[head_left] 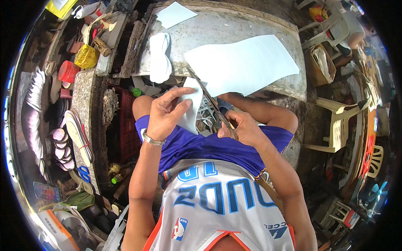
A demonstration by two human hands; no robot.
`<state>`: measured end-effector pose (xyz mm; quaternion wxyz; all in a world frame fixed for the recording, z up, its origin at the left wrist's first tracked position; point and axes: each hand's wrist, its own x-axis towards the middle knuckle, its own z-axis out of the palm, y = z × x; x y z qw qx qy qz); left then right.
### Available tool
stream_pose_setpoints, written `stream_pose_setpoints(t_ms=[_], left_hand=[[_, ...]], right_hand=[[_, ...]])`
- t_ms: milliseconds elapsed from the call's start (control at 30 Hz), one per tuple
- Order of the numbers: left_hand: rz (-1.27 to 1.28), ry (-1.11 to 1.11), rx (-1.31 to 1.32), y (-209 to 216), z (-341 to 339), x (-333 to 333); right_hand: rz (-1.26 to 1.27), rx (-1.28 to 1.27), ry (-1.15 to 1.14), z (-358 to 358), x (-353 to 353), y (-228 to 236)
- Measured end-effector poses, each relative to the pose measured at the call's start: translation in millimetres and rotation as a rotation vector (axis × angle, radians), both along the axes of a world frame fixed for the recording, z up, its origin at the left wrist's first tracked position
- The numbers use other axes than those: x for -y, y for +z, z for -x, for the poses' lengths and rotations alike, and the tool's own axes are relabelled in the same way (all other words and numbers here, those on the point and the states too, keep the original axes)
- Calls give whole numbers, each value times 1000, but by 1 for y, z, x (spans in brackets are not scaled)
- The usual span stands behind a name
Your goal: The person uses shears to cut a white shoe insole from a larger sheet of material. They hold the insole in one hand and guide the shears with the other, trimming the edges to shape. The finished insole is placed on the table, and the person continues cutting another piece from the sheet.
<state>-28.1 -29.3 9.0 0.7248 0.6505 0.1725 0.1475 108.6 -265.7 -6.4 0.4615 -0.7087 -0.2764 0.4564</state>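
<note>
My right hand (245,127) is wrapped round the handles of long dark scissors (212,102). Their blades point up and left, along the edge of a small white sheet piece (191,111). Thumb and fingers of my left hand (166,111) pinch that piece from its left side, above my lap. Beyond the blades, a large pale sheet (247,62) with a wavy edge lies on the worn table (180,46). Sole-shaped white cutouts (160,58) rest in a pile near the table's left side. White offcuts (205,115) lie below, between my legs.
Another pale sheet (176,14) lies at the table's far left. On the left stand a bench with banded soles (78,136), blue-handled scissors (83,173), a red crate (125,121) and a yellow roll (86,56). Plastic chairs (335,125) and a box (321,62) are at right.
</note>
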Motion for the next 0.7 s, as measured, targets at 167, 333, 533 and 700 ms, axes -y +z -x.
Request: stream_pose_setpoints(t_ms=[167,333,533,700], left_hand=[[-28,-32,-52,4,1,-3],[28,-63,-31,6,0,-5],[31,-112,-57,9,0,-10],[63,-167,-69,15,0,-14]], right_hand=[[-7,17,9,-4,5,-1],[-35,-21,18,-6,8,5],[-9,10,72,-12,11,7],[55,61,94,-19,18,4]])
